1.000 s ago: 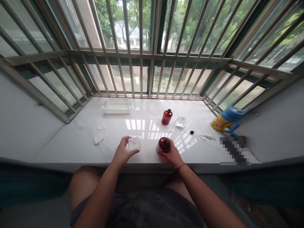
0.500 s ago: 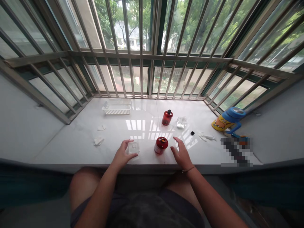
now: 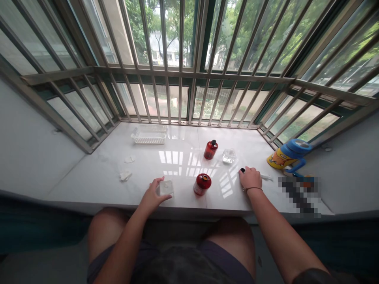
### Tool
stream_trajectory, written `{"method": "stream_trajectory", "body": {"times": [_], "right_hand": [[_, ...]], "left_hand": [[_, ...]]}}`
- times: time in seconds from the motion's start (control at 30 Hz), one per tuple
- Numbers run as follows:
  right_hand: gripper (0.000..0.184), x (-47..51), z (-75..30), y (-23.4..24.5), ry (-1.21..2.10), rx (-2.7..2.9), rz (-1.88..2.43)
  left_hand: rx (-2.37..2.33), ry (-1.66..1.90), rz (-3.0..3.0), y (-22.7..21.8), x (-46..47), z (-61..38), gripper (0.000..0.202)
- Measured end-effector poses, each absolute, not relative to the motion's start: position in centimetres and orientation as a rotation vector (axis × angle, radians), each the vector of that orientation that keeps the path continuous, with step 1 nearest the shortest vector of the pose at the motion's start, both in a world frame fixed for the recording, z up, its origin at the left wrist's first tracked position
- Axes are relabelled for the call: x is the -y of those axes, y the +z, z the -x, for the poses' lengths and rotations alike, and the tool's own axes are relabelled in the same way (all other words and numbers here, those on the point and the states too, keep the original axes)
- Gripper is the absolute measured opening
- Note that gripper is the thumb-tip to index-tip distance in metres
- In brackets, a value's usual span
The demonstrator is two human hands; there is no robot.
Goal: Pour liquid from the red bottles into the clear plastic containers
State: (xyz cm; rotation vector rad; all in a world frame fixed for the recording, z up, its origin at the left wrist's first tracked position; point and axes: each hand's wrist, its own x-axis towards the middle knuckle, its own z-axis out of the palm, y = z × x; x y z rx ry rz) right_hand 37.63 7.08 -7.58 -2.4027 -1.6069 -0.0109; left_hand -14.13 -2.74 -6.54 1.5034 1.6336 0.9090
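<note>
**Ledge:** I'm looking down from the head camera at a pale stone window ledge, and everything here sits on it.

**Basket:** A white plastic basket stands at the back on my left, well apart from both hands.

**Tissues:** 2 crumpled tissues lie left of centre, with nothing touching them.

**Left hand:** My left hand is on the small jar, fingers curled against its far side and thumb along the front, clamped around it as it sits on the ledge.

**Near bottle:** A red bottle stands upright between my hands, touching neither. Its top looks orange, and I can't tell whether it is capped.

**Far bottle:** A second red bottle, with a black cap, stands upright further back.

**Clear jar:** A clear jar sits just right of that bottle.

**Right hand:** My right hand is down at the far right of the group, fingers together. The small black cap is right at my fingertips, but from here I can't tell if it is pinched or only touched.

**Right end:** A yellow cup with a blue lid stands in the corner, and a blurred patch hides what lies in front of it.
</note>
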Motion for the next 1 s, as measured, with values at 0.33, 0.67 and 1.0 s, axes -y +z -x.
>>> {"method": "stream_trajectory", "body": {"times": [0.33,0.67,1.0], "right_hand": [[0.037,-6.7,-36.0,-5.5,0.217,1.754,2.107],[0.025,0.1,-27.8,0.2,0.406,1.978,1.582],[0.030,1.8,-24.3,3.3,0.170,2.244,1.290]], "left_hand": [[-1.680,1.144,-1.929,-4.6,3.4,12.8,0.096],[-1.132,1.251,-2.192,-0.4,2.8,3.9,0.089],[-1.137,0.950,-1.824,-1.9,-0.2,-2.2,0.087]]}}
